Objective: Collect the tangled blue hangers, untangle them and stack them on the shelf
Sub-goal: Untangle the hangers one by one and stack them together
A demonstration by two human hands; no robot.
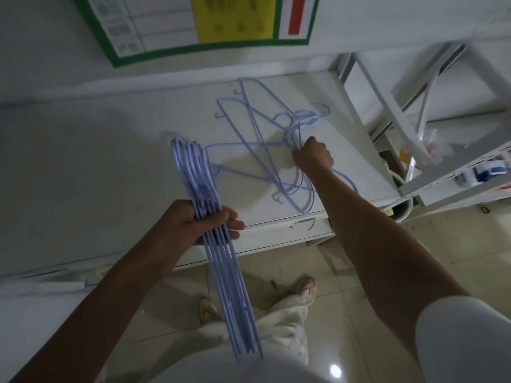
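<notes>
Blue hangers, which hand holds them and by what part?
Left hand grips the hanger bundle mid-length; right hand grips the tangled hangers near their necks.

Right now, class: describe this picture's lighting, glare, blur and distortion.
Head view: dim, bluish light; soft shadows under the tangled hangers on the shelf; a glare spot on the floor tile; the wide lens bends the shelf edges; the poster and the rack at the right are smeared.

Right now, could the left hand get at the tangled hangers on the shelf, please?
Probably not to grasp them. The left hand is already full, gripping a neat bundle of hangers. The tangled hangers lie close by with nothing between, but the right hand already holds them, so it is better placed.
</notes>
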